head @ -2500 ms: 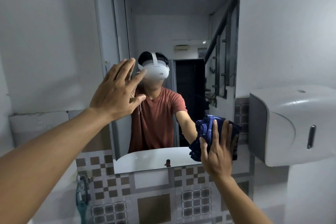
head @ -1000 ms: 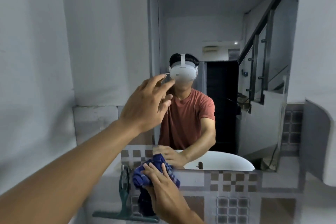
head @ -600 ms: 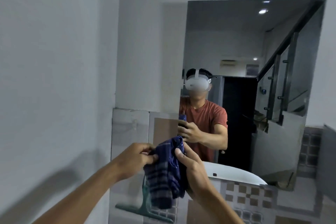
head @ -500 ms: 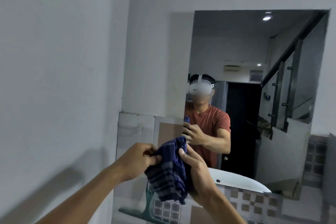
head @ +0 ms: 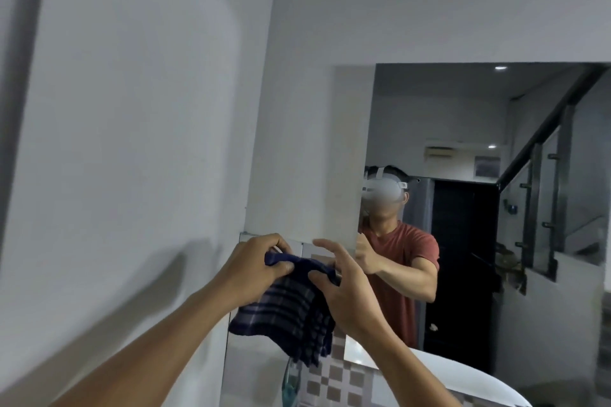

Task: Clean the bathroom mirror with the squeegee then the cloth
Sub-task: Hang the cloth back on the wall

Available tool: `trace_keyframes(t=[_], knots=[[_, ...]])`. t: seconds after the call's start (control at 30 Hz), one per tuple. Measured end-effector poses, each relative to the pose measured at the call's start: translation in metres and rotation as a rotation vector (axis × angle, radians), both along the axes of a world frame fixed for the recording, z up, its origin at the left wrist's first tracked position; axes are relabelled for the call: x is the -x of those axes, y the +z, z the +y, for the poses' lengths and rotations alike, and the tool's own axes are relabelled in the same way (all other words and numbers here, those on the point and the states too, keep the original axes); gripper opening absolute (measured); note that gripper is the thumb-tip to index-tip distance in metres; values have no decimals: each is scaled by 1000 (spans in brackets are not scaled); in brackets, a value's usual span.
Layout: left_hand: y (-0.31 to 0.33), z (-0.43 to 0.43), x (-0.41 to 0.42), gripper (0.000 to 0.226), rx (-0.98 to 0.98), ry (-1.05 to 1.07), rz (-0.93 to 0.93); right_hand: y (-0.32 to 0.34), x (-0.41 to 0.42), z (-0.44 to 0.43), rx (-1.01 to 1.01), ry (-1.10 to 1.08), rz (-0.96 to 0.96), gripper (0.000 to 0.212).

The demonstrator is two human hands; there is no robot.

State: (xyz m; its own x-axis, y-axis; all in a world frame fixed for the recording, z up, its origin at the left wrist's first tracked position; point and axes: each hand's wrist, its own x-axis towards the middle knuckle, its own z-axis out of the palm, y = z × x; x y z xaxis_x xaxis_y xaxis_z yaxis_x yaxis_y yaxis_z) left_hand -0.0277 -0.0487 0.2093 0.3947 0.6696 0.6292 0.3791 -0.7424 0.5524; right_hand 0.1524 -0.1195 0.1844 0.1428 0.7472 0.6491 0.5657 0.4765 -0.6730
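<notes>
Mirror fills the wall's right side. Before its lower left corner hangs the dark blue plaid cloth, long axis vertical, top edge pinched in left hand and right hand fingers.

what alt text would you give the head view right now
Both hands, left hand and right hand, hold up a dark blue plaid cloth in front of a wall mirror. A teal squeegee stands below it.
</notes>
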Motion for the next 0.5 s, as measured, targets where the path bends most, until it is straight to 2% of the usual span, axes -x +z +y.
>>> trace_keyframes(t=[0.1, 0.23, 0.4, 0.5], knots=[[9, 12, 2, 9, -30, 33, -44, 10, -1, 13, 9, 25, -47, 36], [24, 31, 4, 12, -61, 69, -103, 23, -4, 33, 46, 64, -63, 34], [37, 60, -1, 12, -91, 136, -140, 47, -3, 65, -39, -67, -116, 28], [40, 75, -8, 12, -130, 172, -179, 57, 3, 80, -107, -160, -219, 29]])
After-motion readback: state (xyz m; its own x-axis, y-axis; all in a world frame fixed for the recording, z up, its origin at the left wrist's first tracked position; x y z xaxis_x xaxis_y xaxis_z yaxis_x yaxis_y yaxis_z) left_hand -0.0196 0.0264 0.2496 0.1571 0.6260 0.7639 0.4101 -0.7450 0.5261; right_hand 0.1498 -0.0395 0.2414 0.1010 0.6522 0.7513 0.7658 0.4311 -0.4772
